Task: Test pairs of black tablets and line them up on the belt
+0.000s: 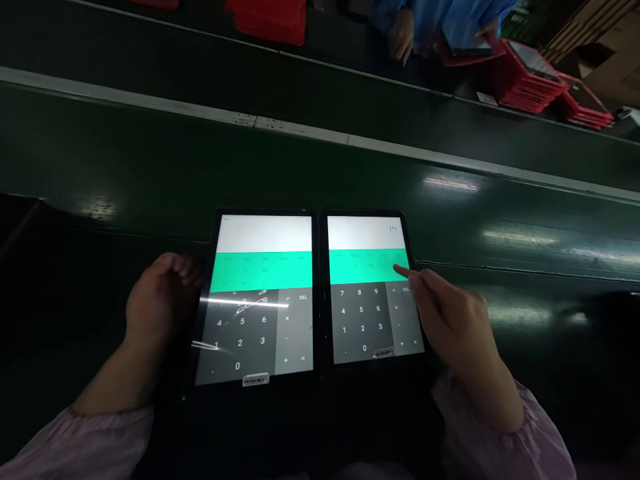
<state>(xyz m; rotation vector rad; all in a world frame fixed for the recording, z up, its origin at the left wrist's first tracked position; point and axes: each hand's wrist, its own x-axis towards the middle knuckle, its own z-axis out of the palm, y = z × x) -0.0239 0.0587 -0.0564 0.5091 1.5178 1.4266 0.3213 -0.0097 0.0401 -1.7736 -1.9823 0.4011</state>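
Observation:
Two lit tablets lie side by side, each showing a calculator with a green band above dark number keys. Beside the outer edge of the left tablet (250, 333) rests my left hand (159, 293), its fingers curled in and nothing visible in them. My right hand (450, 313) reaches over the right edge of the right tablet (363, 320). Its index finger is stretched out with the tip at the green band, while the other fingers are bent under. Small symbols stand at the top of the right screen. Each tablet has a small barcode label (255, 379) near its bottom edge.
A long pale rail (300, 130) crosses the green work surface (280, 167) beyond the tablets. Across it, a co-worker's hand (401, 35) and blue sleeves show near a stack of red-edged tablets (530, 80). A red pile (270, 20) sits at the top.

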